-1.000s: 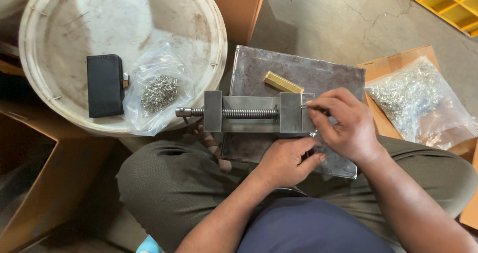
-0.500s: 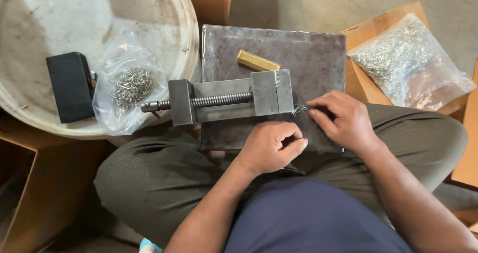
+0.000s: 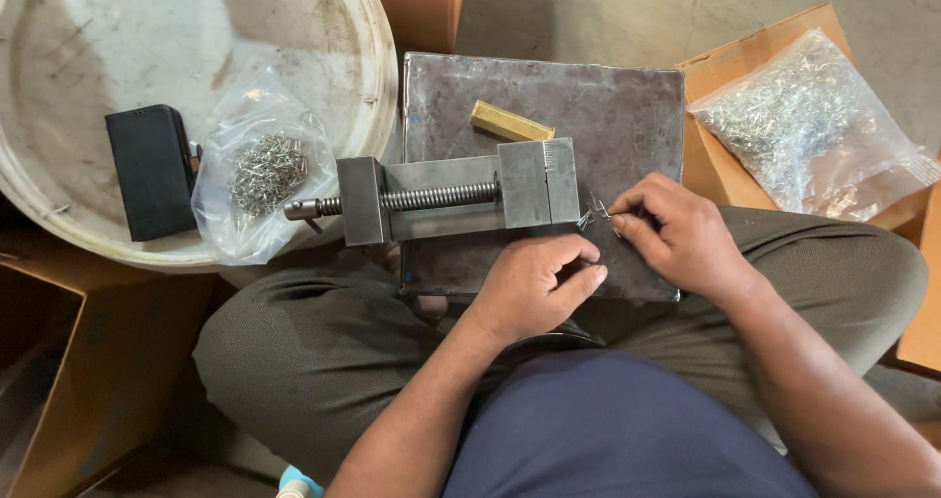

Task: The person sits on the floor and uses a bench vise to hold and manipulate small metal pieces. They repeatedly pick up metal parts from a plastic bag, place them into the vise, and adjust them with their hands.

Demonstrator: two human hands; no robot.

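The right hand (image 3: 681, 233) pinches 1 small bent wire part (image 3: 596, 210) between thumb and forefinger, fingers closed on it, and holds it just beside the right end of the steel vise (image 3: 461, 200). The left hand (image 3: 534, 287) rests curled on the grey metal plate (image 3: 588, 96) below the vise; its fingers are folded together, and whether they enclose anything cannot be told. The vise lies across the plate, which rests on the person's lap. Judged from this, the step in hand is presenting the part to the vise end. The next move calls for fine alignment of the thin part, with the vise body held steady.
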